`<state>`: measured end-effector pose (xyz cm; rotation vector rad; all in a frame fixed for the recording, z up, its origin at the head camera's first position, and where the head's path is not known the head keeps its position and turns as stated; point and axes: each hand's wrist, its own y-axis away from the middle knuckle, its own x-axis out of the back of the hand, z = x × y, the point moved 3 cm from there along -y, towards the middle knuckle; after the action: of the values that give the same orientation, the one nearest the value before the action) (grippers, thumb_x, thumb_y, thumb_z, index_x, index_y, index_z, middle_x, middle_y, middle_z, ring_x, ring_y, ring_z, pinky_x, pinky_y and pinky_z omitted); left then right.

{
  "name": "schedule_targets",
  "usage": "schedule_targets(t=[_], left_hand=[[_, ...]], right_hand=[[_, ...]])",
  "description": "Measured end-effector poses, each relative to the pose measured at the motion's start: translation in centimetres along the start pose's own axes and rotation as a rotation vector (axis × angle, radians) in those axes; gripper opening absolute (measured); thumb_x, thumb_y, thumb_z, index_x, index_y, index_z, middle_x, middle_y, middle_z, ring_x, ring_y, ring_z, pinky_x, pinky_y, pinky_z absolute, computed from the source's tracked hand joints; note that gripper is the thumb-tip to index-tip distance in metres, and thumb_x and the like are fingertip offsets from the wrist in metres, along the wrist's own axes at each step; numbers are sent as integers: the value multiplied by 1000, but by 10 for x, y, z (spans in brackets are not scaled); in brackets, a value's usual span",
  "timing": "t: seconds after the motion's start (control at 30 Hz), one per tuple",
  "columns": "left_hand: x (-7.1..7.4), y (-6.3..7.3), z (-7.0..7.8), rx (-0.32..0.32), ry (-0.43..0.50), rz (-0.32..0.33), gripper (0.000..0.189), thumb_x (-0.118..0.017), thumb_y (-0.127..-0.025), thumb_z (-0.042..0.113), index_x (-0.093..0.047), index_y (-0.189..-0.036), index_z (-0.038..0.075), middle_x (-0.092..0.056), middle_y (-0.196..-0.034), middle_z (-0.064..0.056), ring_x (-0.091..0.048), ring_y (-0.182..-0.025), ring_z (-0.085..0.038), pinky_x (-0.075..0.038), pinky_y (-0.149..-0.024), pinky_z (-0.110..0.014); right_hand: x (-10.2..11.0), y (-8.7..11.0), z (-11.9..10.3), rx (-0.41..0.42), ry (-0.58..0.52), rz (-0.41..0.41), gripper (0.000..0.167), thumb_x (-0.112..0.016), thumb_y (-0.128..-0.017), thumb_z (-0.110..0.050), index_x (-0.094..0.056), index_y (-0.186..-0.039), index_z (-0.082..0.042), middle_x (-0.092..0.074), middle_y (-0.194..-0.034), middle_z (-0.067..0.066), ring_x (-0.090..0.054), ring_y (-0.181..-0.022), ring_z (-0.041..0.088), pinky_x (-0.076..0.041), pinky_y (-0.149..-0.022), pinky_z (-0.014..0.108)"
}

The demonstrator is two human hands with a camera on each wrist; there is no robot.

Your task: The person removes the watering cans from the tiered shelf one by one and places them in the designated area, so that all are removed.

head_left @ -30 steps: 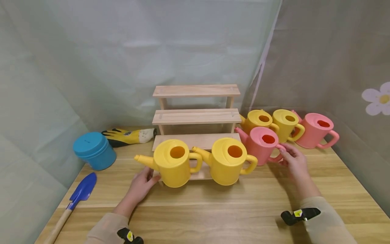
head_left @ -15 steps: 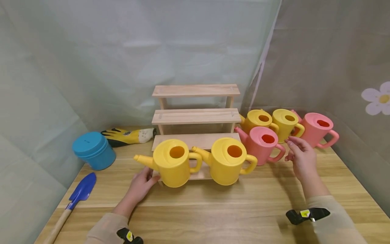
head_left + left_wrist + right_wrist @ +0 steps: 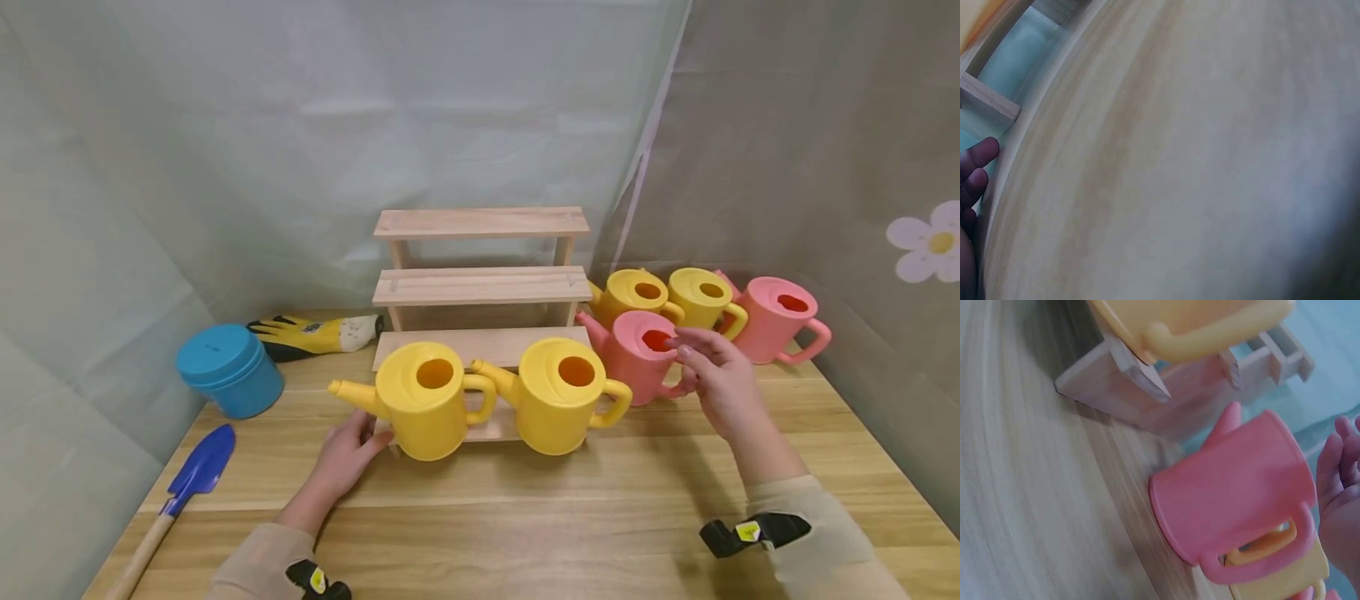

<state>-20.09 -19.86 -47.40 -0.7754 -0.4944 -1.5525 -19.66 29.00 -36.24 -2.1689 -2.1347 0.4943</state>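
My left hand (image 3: 341, 458) holds the left end of the lowest step of a wooden stepped shelf (image 3: 480, 287). Its thumb lies at the step's front edge; some fingers are hidden behind a yellow watering can's spout. That yellow watering can (image 3: 429, 417) and another yellow watering can (image 3: 558, 408) stand side by side on the lowest step, spouts to the left. My right hand (image 3: 723, 387), fingers loosely bent, is beside the handle and top opening of a pink watering can (image 3: 633, 362) on the table. In the right wrist view, the fingers (image 3: 1332, 456) are apart from the pink can (image 3: 1235, 481).
Behind the pink can stand two yellow watering cans (image 3: 626, 292) and a second pink one (image 3: 772, 325). On the left are a blue lidded tub (image 3: 232, 375), a yellow-black glove (image 3: 311, 336) and a blue trowel (image 3: 201, 467). Curtains hang behind the wooden table (image 3: 525, 525).
My right hand has let go of the pink can's handle, drawn back to the right, then come back left and higher, beside its opening. The left hand stays where it was.
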Motion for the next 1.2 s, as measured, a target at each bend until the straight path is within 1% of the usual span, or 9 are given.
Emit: schedule_targets(t=[0.2, 0.37, 0.5, 0.6, 0.73, 0.9, 1.0, 1.1, 1.2], left_hand=[[0, -1, 0, -7, -11, -2, 43, -53, -92, 44, -50, -122, 13, -47, -74, 0, -43, -75, -19, -24, -73, -38], [0, -1, -1, -15, -6, -3, 42, -52, -93, 44, -49, -122, 14, -47, -74, 0, -43, -74, -18, -24, -73, -38], [0, -1, 0, -22, -3, 1, 42, -52, -93, 43, -49, -123, 14, -47, -74, 0, -43, -74, -19, -24, -74, -38], [0, -1, -1, -21, -2, 4, 41, -53, -93, 43, -50, -122, 14, -48, -75, 0, -43, -75, -19, -25, -74, -39], [0, -1, -1, -23, 0, 4, 39, -53, -93, 42, -50, -119, 13, -48, -74, 0, -43, -74, -19, -24, -73, -39], [0, -1, 0, -34, -2, 8, 41, -54, -93, 42, -50, -121, 12, -49, -75, 0, -44, -74, -18, -25, -75, -39], [1, -1, 0, -32, -1, 8, 40, -54, -93, 42, -51, -120, 12, -49, -75, 1, -44, -74, -18, -25, -75, -39], [1, -1, 0, -26, 0, 5, 39, -53, -93, 42, -51, -118, 12, -48, -75, 0, -44, -74, -18, -25, -74, -39], [1, -1, 0, -16, 0, -1, 40, -53, -93, 43, -51, -119, 13, -49, -76, 0, -44, -75, -19, -25, -74, -39]], right_hand=[[-15, 2, 4, -12, 84, -160, 25, -51, -94, -1, -57, -119, -4, -64, -105, 2, -48, -59, 14, -47, -54, 24], [-24, 6, 9, -28, 179, -279, 28, -50, -94, -1, -56, -120, -10, -62, -109, 0, -48, -57, 15, -45, -51, 24], [-29, 6, 11, 4, 237, -367, 30, -49, -94, 1, -50, -124, 2, -61, -111, 1, -48, -56, 19, -46, -50, 25], [-33, 7, 13, -6, 255, -384, 32, -50, -93, 1, -46, -124, 8, -62, -110, 4, -48, -56, 20, -46, -49, 26], [-38, 9, 15, -44, 298, -382, 34, -53, -92, -1, -45, -123, 9, -61, -110, 4, -47, -55, 20, -46, -49, 27], [-42, 11, 17, -58, 328, -394, 34, -55, -91, -1, -45, -122, 9, -60, -107, 2, -45, -53, 21, -44, -47, 26], [-45, 12, 18, -86, 335, -392, 33, -56, -91, -2, -48, -121, 6, -60, -106, 1, -46, -55, 20, -43, -48, 26], [-48, 13, 18, -109, 341, -393, 28, -58, -91, -4, -54, -119, 0, -61, -104, 1, -46, -55, 20, -43, -48, 26], [-50, 14, 17, -121, 352, -390, 24, -59, -91, -6, -59, -114, -9, -61, -93, 3, -44, -53, 21, -41, -46, 26]])
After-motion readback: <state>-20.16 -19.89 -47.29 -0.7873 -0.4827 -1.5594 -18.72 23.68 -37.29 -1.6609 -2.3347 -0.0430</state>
